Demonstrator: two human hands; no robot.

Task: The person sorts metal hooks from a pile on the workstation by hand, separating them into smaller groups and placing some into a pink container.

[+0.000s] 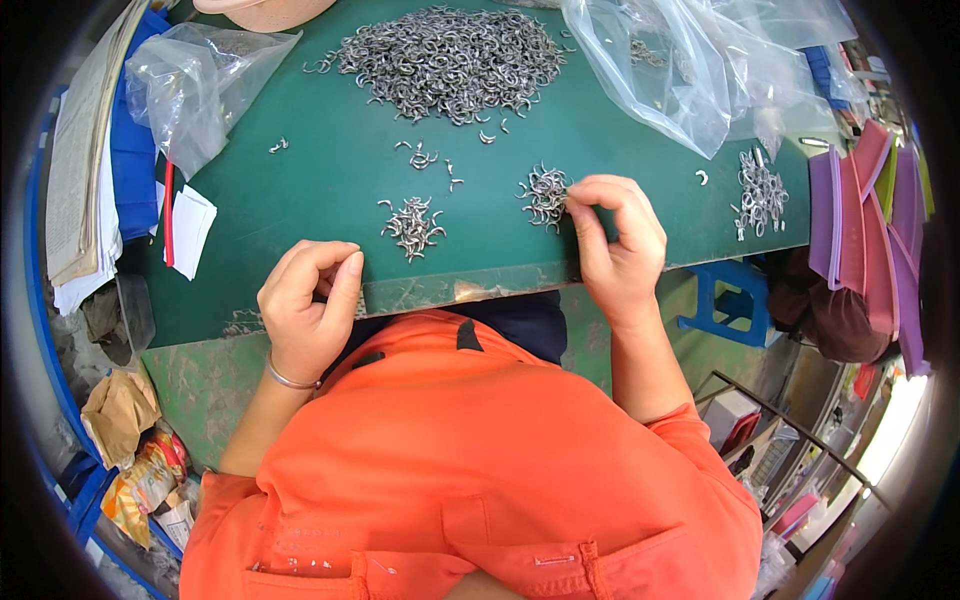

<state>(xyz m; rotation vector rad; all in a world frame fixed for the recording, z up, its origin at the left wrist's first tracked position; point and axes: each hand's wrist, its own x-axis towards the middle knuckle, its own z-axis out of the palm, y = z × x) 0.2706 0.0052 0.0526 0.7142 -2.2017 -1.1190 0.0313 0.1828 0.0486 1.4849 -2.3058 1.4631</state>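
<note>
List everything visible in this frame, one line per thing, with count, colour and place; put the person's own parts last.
green table: one, green, centre.
large pile of metal hooks: one, silver, far middle of table.
small hook cluster: one, silver, near table edge between the hands.
hook cluster at fingertips: one, silver, touching the right hand.
right-side hook cluster: one, silver, table's right end.
clear plastic bags: several, transparent, far right.
crumpled clear bag: one, transparent, far left.
paper stack: one, white-grey, left edge.
flat sleeves: several, purple and pink, right.
blue stool: one, blue, below table's right.
orange shirt: one, orange, bottom.
left hand: fingers pinched, at near edge.
right hand: fingers pinched at hooks.
</note>
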